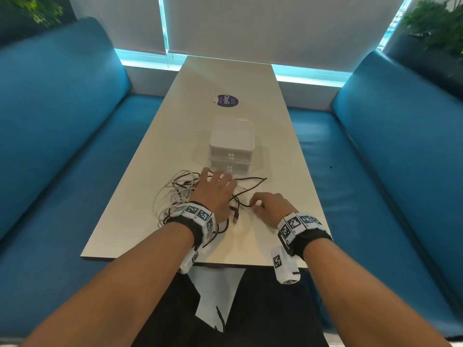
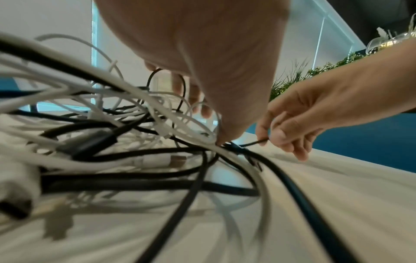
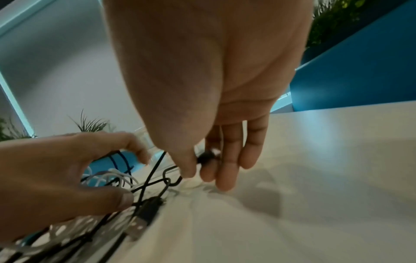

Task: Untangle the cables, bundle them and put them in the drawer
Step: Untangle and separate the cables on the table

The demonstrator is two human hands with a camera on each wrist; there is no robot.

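Tangle: white and black cables [image 1: 180, 194] were heaped near the table's [image 1: 288, 171] front edge, before the closed drawer unit [image 1: 231, 146].
Left hand [image 1: 214, 194]: was spread flat on the heap.
Right hand [image 1: 271, 205]: a black cable [image 3: 166, 179] was pinched, running leftward into the tangle.

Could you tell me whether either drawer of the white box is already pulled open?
No, both drawers of the white drawer box sit flush and closed in the head view.
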